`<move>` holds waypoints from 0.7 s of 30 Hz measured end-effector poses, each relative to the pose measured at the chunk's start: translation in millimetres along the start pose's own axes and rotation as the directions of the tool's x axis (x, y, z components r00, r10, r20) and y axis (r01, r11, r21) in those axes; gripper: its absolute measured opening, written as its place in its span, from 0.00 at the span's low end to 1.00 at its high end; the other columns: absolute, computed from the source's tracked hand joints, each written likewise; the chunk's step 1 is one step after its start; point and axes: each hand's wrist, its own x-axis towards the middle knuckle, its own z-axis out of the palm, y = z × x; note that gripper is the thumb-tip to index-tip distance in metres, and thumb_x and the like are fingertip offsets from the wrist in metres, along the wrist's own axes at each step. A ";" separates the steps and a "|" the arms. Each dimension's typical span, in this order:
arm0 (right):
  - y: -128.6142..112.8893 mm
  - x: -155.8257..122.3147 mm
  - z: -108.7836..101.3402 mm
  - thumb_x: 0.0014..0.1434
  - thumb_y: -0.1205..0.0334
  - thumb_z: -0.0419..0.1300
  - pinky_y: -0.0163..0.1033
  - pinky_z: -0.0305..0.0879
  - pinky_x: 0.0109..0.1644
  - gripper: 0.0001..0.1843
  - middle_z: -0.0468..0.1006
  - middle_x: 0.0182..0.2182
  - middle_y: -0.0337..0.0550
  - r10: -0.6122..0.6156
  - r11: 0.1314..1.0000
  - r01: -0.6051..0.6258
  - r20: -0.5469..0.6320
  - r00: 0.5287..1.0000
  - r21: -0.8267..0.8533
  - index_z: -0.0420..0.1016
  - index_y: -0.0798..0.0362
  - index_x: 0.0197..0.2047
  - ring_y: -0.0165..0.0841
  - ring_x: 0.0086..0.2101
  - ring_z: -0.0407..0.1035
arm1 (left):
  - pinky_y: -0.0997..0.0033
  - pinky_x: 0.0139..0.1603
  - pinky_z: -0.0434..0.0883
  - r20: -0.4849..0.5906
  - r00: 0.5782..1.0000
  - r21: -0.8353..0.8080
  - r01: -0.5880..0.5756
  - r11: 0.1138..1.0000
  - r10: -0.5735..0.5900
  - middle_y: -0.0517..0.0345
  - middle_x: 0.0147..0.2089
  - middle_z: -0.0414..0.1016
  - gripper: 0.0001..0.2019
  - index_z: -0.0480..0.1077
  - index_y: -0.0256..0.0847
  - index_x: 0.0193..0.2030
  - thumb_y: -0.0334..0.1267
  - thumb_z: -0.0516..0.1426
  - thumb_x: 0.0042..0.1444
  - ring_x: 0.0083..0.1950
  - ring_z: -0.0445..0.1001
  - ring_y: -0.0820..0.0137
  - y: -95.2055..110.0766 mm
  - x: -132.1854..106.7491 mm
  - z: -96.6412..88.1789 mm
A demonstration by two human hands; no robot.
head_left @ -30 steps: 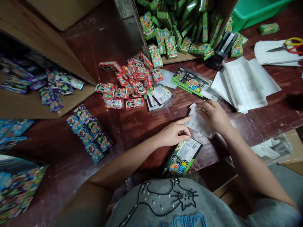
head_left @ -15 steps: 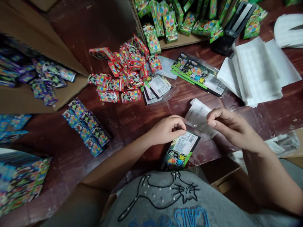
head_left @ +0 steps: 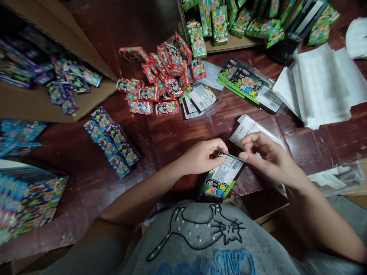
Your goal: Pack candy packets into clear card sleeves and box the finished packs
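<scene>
A: Start at the far left. Which container stands there?
B: An open cardboard box (head_left: 96,100). Purple packets (head_left: 65,82) lie inside it and on its lower flap. Blue packets (head_left: 21,134) and a stack of printed packs (head_left: 34,202) lie nearer the person.

A: Next item to the right?
B: A block of blue and purple boxes (head_left: 110,141), set side by side on the table (head_left: 160,137). Beyond it, red boxes (head_left: 160,86) form a loose heap.

A: State of the left hand (head_left: 202,157)?
B: Thumb and forefinger pinch the upper end of a black-and-green pouch (head_left: 220,179). The pouch lies at the table edge, in front of the person, label upward.

A: Contents of the second carton (head_left: 229,46)?
B: Green boxes (head_left: 220,25), piled inside and at its open front. Flat spare pouches (head_left: 246,86) overlap on the table below it.

A: State of the right hand (head_left: 269,158)?
B: Fingers curled, thumb tip at the pouch's upper corner. Whether it grips that corner, I cannot tell. A white sheet (head_left: 246,128) lies partly behind the fingers.

A: Far right?
B: Stacked white paper (head_left: 323,89); nearer the person, a clear plastic bag (head_left: 338,177) with pale scraps.
</scene>
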 end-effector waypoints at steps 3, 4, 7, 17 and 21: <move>-6.8 -5.7 -2.1 0.68 0.48 0.66 0.37 0.66 0.39 0.13 0.76 0.33 0.40 0.066 0.996 -0.066 -0.011 0.998 -0.055 0.77 0.49 0.39 0.31 0.34 0.68 | 0.70 0.40 0.73 -0.006 1.000 -0.008 0.007 1.000 -0.008 0.57 0.38 0.77 0.07 0.73 0.39 0.43 0.37 0.63 0.59 0.38 0.75 0.72 -3.0 0.7 0.4; -6.8 -6.4 -1.3 0.68 0.46 0.65 0.38 0.66 0.38 0.16 0.77 0.32 0.41 0.096 0.993 -0.095 0.015 0.995 -0.073 0.77 0.50 0.38 0.32 0.33 0.69 | 0.70 0.40 0.73 -0.005 1.000 -0.010 0.007 1.000 -0.007 0.57 0.38 0.77 0.07 0.73 0.39 0.43 0.37 0.62 0.59 0.38 0.75 0.72 -3.8 1.1 0.7; -0.2 -5.7 4.2 0.67 0.42 0.64 0.38 0.65 0.35 0.19 0.77 0.31 0.41 0.132 0.980 -0.124 0.042 0.990 -0.154 0.77 0.50 0.37 0.32 0.31 0.68 | 0.70 0.41 0.74 0.003 1.000 -0.015 0.009 1.000 -0.009 0.57 0.38 0.77 0.06 0.73 0.39 0.43 0.37 0.62 0.60 0.38 0.75 0.72 -4.4 1.7 1.8; 7.6 -15.5 21.7 0.71 0.57 0.62 0.46 0.64 0.42 0.05 0.78 0.34 0.43 -0.255 0.747 0.159 -0.058 0.965 -0.646 0.79 0.46 0.47 0.37 0.36 0.72 | 0.69 0.42 0.75 -0.012 1.000 -0.028 0.017 0.999 -0.017 0.55 0.40 0.79 0.06 0.74 0.39 0.44 0.37 0.62 0.61 0.39 0.77 0.71 0.8 -3.7 2.8; 2.5 -21.7 30.0 0.74 0.57 0.58 0.48 0.62 0.43 0.11 0.78 0.35 0.44 -0.247 0.654 0.159 -0.011 0.969 -0.740 0.83 0.45 0.51 0.39 0.38 0.73 | 0.68 0.42 0.76 -0.034 0.999 0.055 0.042 0.998 -0.040 0.55 0.40 0.80 0.07 0.74 0.40 0.46 0.37 0.62 0.63 0.39 0.77 0.70 7.4 -12.8 5.0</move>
